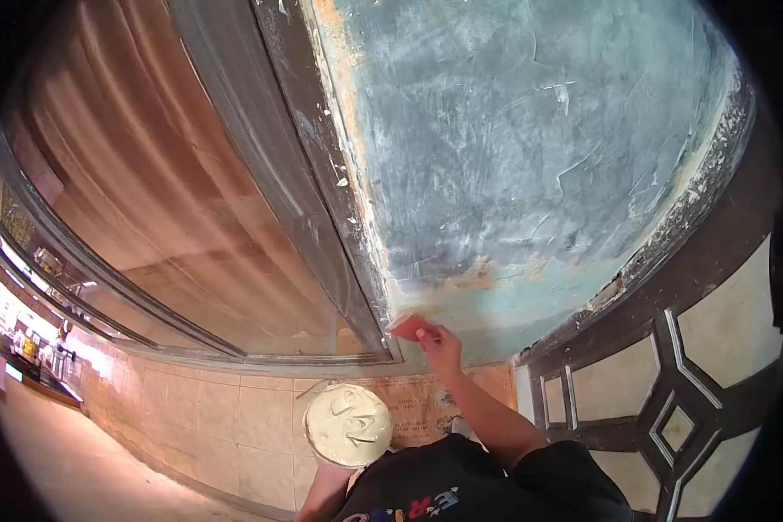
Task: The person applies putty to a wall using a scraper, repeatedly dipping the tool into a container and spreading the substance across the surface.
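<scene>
The upper right is filled by a patchy blue-green wall (531, 157), flanked by a dark-framed window (148, 174) and a panelled door (622, 374). At centre, a red scraper (406, 327) is pinched in the right hand (442, 348) at the wall's lower-left corner; below, a tub (312, 449) of cream paste (350, 422) is held by the left hand (331, 475).

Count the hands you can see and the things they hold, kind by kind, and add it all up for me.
Right hand and left hand: 2
Red flat tool: 1
Container of pale paste: 1
Total: 4
</scene>
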### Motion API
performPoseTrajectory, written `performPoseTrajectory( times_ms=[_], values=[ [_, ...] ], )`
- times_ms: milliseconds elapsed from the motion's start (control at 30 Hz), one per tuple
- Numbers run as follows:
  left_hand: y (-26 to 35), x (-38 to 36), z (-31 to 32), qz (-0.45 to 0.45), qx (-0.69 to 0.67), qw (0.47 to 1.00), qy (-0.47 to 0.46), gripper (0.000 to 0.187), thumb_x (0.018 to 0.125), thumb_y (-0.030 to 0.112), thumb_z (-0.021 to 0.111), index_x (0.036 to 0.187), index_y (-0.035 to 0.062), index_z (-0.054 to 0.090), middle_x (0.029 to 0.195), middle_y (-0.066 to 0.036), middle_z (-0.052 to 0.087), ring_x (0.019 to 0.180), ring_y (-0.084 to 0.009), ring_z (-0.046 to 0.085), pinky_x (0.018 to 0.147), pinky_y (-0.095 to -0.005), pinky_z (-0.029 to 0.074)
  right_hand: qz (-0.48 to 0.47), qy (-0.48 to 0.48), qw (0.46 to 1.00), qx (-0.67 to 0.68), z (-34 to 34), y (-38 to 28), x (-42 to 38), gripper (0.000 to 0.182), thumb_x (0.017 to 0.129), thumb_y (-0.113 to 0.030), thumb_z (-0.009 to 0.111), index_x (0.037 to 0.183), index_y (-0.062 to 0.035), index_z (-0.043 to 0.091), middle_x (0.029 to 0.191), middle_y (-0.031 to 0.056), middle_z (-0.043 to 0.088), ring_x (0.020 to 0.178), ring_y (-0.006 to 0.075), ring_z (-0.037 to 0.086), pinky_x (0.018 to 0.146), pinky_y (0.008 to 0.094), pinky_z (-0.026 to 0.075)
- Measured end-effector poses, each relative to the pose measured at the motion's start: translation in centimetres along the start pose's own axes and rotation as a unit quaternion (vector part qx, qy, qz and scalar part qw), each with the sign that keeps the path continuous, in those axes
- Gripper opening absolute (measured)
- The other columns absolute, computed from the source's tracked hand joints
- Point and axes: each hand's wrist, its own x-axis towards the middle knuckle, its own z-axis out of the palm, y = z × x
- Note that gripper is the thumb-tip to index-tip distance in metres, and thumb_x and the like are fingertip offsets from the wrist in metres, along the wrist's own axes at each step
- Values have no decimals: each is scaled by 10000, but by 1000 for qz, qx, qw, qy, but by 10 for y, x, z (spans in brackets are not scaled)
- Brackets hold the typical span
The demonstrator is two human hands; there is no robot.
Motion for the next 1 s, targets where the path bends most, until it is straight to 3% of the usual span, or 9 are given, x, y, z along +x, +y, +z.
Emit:
performPoseTrajectory(
  times_ms=[100,167,300,433,600,700,767,833,1000],
  values=[
    [0,0,0,-68,-83,994,15,757,800,131,767,1422,53,343,1381,-125,477,1218,-220,528,1004,-386,472,-69,64,992,-83,-27,39,13,278,884,-246,720,838,6,611,654,26,610,599,85,565,539,234,429],
    [-3,-1,-4,-13,-5,1000,1,743,805,152,764,1418,52,355,1366,-120,496,1211,-223,535,1007,-385,469,58,85,992,74,-47,58,-4,299,900,-268,705,821,-5,588,639,27,596,599,98,586,520,249,449],
    [-4,0,-10,30,166,985,-19,719,805,175,761,1404,53,383,1338,-113,529,1201,-222,547,1013,-387,463,175,97,979,-30,-58,81,-45,316,919,-304,680,893,-13,560,695,45,608,579,119,589,503,267,471],
    [-1,-1,-2,-138,-223,963,62,776,764,161,797,1406,50,376,1345,-113,522,1205,-231,546,1006,-388,470,106,9,986,130,-17,50,-48,342,948,-321,634,1058,-29,496,792,64,613,604,131,598,535,280,497],
    [5,5,-1,24,39,999,-7,786,760,136,798,1407,35,364,1351,-135,513,1200,-229,550,1000,-383,479,24,-22,981,190,9,34,-3,327,978,-335,581,1102,-53,470,784,61,616,620,131,601,549,287,499],
    [-9,-1,-6,21,22,1000,-4,786,760,142,798,1409,39,367,1351,-129,515,1199,-230,551,998,-381,479,56,8,987,152,-11,78,0,319,989,-347,553,1115,-63,479,769,62,623,604,129,594,546,280,502],
    [-4,2,-7,45,89,994,-39,706,841,161,726,1427,57,346,1379,-115,494,1226,-233,530,1024,-401,462,254,17,955,154,-24,111,-27,303,996,-333,541,1136,-71,482,774,69,635,610,131,606,544,272,506],
    [-17,-8,-10,-63,-276,959,-10,822,811,182,758,1469,66,280,1440,-138,429,1284,-253,485,1054,-435,433,257,-18,949,184,-19,110,-41,289,999,-322,536,1139,-74,486,782,71,642,601,134,611,534,270,504],
    [-10,-2,-11,-44,-110,993,-6,698,849,145,717,1430,56,340,1382,-122,492,1223,-238,535,1029,-410,460,209,-26,945,252,34,16,-30,269,1007,-311,523,1124,-70,501,774,67,647,564,136,608,507,264,492]
  ],
)
